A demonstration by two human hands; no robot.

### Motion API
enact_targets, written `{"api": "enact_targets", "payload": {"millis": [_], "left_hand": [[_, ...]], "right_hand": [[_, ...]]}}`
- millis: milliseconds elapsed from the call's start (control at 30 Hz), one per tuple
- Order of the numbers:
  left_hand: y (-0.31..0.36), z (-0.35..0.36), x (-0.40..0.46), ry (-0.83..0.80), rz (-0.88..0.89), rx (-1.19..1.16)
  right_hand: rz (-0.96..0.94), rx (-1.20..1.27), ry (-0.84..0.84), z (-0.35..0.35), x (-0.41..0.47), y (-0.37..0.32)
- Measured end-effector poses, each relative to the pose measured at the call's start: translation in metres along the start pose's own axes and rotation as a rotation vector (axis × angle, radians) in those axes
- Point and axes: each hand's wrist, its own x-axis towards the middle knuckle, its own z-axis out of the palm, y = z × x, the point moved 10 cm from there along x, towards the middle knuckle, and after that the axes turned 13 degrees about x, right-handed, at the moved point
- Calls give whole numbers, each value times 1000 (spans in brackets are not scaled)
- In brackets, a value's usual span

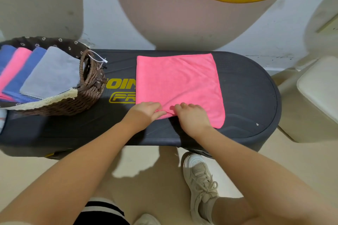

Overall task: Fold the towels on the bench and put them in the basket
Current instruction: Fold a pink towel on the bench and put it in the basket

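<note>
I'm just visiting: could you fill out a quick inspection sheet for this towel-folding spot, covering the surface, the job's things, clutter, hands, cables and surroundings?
Surface: dark bench with yellow lettering.
Job's things: pink towel lies flat on the bench; wicker basket at its left end holds folded blue, pink and grey towels.
Clutter: white tag on the basket handle.
Hands: left hand and right hand each pinch the pink towel's near edge.
Cables: nothing seen.
Surroundings: painted wall, beige floor, cream stool at right.

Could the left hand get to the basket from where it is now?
Probably yes. The left hand pinches the pink towel's near edge, and only bare bench lies between it and the basket.
</note>
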Motion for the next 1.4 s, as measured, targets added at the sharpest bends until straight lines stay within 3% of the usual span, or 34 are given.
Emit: {"api": "enact_targets", "payload": {"millis": [233,400,533,667,733,867,1000,1167,1400], "left_hand": [[-2,6,-1,-25,98,27],[-31,2,-3,28,-41,-283],[-40,2,-13,-109,-89,-426],[-41,2,-19,-215,-111,-500],[-51,-5,-16,-125,-164,-570],[-71,-31,-8,238,-233,-761],[-88,-31,9,373,-328,-969],[-86,-43,37,437,-317,-800],[-100,-52,73,444,-444,-511]], "right_hand": [[242,52,-97,-13,-29,96],[347,373,-131,-17,-32,129],[320,353,-389,-7,-38,124],[406,645,-623,4,-53,116],[485,841,-582,2,-52,120],[552,1088,-235,-21,-31,143],[533,1244,-93,-29,-15,147],[579,1027,158,-35,9,182],[594,829,199,-33,42,200]]}}
